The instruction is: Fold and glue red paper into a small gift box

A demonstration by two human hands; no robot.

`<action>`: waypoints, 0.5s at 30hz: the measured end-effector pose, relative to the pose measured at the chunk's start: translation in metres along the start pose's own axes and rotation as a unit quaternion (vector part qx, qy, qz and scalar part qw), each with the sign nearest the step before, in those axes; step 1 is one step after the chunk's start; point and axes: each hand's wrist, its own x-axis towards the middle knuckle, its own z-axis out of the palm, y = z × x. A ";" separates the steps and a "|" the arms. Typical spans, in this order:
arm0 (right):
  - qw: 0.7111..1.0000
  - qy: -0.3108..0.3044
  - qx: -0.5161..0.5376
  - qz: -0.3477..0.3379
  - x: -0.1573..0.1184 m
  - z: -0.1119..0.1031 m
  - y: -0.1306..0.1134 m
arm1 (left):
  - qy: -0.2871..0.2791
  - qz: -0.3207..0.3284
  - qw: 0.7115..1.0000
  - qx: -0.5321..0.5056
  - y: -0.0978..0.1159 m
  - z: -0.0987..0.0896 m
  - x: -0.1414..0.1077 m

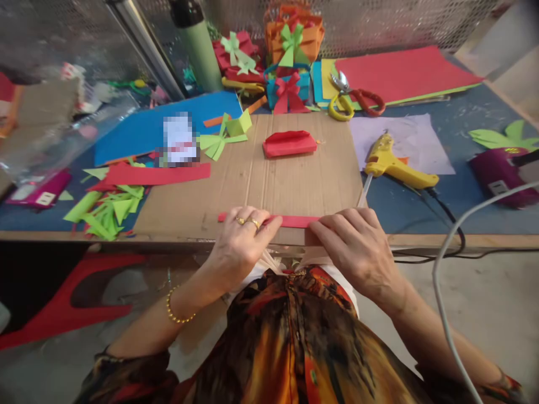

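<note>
A narrow red paper strip (295, 221) lies along the front edge of a brown cardboard sheet (320, 182). My left hand (240, 241), with rings on its fingers, is closed on the strip's left part, and a short end sticks out beyond it. At the other end, my right hand (357, 247) grips the strip with bent fingers that hide its tip. Farther back on the cardboard sits a small folded red paper basket-like piece (290, 146). A light-green paper bow (217, 140) rests at the cardboard's back left.
A yellow glue gun (396, 165) lies at right, its black cord trailing off the edge. Scissors (353, 104) rest by red paper sheets (408, 70). Green scraps (109, 210) are piled at left. Finished paper baskets (290, 42) and a green bottle (197, 56) stand behind. A grey cable (440, 275) hangs at right.
</note>
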 end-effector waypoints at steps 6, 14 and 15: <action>0.996 -0.004 0.062 0.057 0.001 0.004 0.002 | -0.023 0.014 1.000 -0.003 0.003 -0.003 0.006; 0.989 -0.035 0.115 0.087 0.007 0.008 0.012 | -0.060 0.018 0.998 -0.018 -0.008 0.002 0.013; 0.986 -0.043 0.128 0.096 0.008 0.008 0.014 | -0.065 0.007 0.997 -0.030 -0.010 0.003 0.014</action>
